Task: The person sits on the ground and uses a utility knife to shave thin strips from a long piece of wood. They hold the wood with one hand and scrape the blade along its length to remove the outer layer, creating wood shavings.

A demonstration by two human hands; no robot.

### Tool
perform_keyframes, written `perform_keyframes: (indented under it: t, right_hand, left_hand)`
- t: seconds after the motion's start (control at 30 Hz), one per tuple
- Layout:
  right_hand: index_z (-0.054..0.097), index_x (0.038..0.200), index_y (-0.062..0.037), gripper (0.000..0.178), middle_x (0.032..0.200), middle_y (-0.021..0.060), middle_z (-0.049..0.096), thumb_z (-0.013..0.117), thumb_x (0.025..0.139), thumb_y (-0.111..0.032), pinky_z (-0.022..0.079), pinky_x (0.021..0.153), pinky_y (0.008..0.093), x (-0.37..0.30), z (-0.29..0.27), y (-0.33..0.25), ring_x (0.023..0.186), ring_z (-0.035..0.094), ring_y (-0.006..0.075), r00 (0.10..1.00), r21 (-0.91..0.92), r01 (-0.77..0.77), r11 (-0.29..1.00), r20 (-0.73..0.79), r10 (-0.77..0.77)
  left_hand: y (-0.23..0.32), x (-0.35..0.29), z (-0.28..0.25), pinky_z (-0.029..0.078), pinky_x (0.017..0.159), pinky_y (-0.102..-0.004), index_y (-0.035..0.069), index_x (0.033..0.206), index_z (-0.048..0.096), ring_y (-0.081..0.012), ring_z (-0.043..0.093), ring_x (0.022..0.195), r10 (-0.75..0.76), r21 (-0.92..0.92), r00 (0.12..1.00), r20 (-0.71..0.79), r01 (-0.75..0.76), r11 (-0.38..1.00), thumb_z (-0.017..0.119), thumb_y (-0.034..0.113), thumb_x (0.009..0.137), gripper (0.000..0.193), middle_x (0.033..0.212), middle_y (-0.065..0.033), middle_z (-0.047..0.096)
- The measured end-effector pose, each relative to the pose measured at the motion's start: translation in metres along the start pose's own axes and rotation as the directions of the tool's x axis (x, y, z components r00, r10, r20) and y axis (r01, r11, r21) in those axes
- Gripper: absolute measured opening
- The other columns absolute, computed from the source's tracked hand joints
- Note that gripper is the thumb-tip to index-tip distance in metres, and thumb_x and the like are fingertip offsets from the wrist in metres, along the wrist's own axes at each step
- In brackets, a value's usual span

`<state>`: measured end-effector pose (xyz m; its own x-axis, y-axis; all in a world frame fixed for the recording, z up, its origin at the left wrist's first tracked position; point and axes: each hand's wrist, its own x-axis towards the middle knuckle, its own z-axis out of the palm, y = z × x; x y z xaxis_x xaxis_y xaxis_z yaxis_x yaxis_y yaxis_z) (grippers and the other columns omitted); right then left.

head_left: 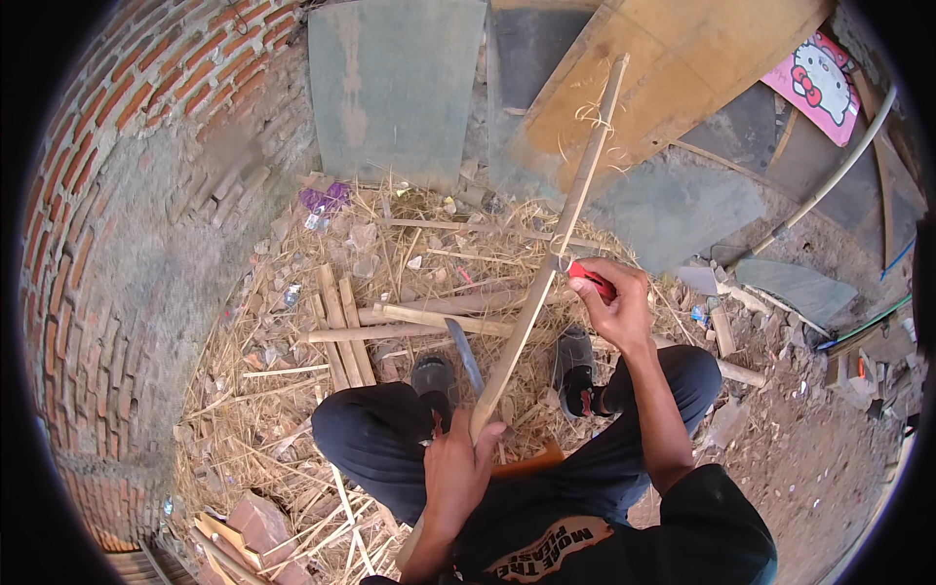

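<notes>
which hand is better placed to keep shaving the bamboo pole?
Right hand, probably: it grips the red-handled tool against the long pale bamboo pole, where curled shavings hang. The left hand clasps the pole's near end, steadying it.

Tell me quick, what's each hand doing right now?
Left hand: closed on the bamboo pole.
Right hand: closed on a red-handled tool at the pole.

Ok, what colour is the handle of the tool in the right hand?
Red, seen in the head view: the handle shows in the right hand.

Left hand (458, 468) clenched, right hand (614, 302) pinching
</notes>
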<state>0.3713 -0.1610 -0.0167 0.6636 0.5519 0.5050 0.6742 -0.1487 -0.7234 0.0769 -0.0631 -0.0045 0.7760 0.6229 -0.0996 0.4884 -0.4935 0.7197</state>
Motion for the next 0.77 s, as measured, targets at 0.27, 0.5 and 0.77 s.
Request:
perform_keyframes:
  t: [0.27, 0.5, 0.77]
  right_hand:
    - [0.08, 0.107, -0.0024, 0.023, 0.082, 0.0118, 0.076, 0.082, 0.093, -0.021, 0.052, 0.064, 0.0314, 0.014, 0.014, 0.004, 0.067, 0.067, 0.0176, 0.999, 0.03, 0.047, 0.998, -0.02, -0.047]
    - [0.08, 0.108, 0.0007, 0.031, 0.072, 0.0104, 0.071, 0.077, 0.099, -0.029, 0.048, 0.065, 0.0326, 0.072, -0.005, 0.063, 0.067, 0.059, 0.0132, 0.982, -0.008, -0.145, 0.989, -0.124, 0.143]
    - [0.082, 0.118, -0.0059, 0.034, 0.084, 0.011, 0.079, 0.077, 0.099, -0.033, 0.051, 0.071, 0.0326, 0.127, -0.03, 0.166, 0.076, 0.063, 0.0132, 0.955, -0.077, -0.188, 0.979, -0.248, 0.164]
  left_hand:
    - [-0.01, -0.007, -0.003, 0.049, 0.066, -0.0572, -0.002, 0.101, 0.059, -0.0527, 0.066, 0.074, -0.019, 0.057, 0.999, -0.041, 0.022, 0.998, 0.058, 0.042, 0.111, 0.045, 0.072, -0.0272, 0.064]
    - [-0.016, -0.042, 0.0, 0.049, 0.069, -0.0586, -0.002, 0.103, 0.061, -0.0529, 0.067, 0.077, -0.116, -0.012, 0.991, 0.063, 0.117, 0.993, 0.058, 0.043, 0.11, 0.046, 0.073, -0.0279, 0.065]
    - [-0.032, -0.086, 0.001, 0.052, 0.074, -0.0588, 0.003, 0.109, 0.064, -0.0548, 0.068, 0.081, -0.178, -0.048, 0.968, 0.176, 0.189, 0.981, 0.058, 0.05, 0.109, 0.047, 0.075, -0.0283, 0.067]
